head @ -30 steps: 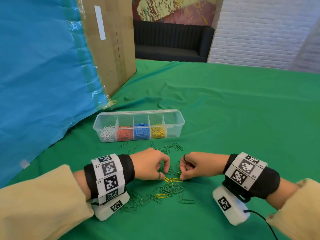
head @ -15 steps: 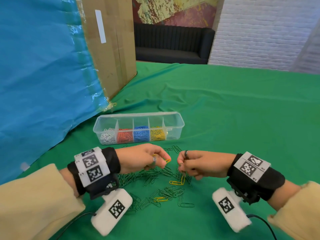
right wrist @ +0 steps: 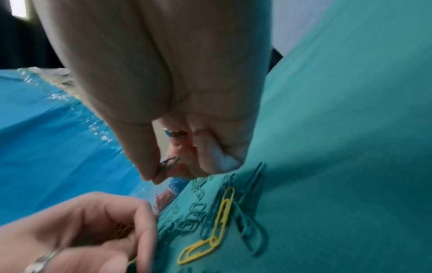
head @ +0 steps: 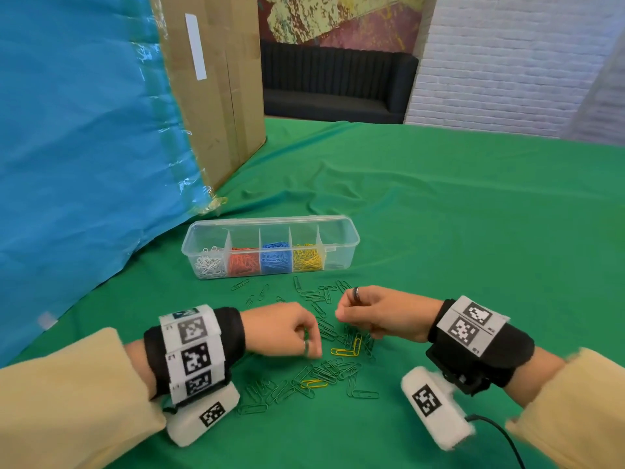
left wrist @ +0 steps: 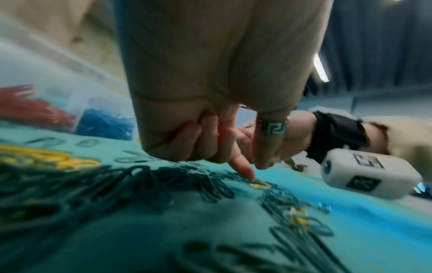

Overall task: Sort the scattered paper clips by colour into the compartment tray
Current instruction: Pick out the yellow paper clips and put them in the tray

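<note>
Sorting so far: compartment tray [head: 338,247] on the green cloth [head: 456,231] holds white, red, blue and yellow clips; its right-end compartment looks empty.
Left to sort: green clips [head: 324,368] and a few yellow clips [head: 346,350] lie scattered just before the tray.
Left hand [head: 287,328]: fingers curled round yellow clips, lower on the pile than half a second ago.
Right hand [head: 378,313]: pinches a green clip [right wrist: 169,162], now lifted clear.

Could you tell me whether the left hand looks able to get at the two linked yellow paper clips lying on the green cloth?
Probably yes: the left hand hovers just beside the two linked yellow paper clips, nothing covers them, though it already pinches yellow clips.
</note>
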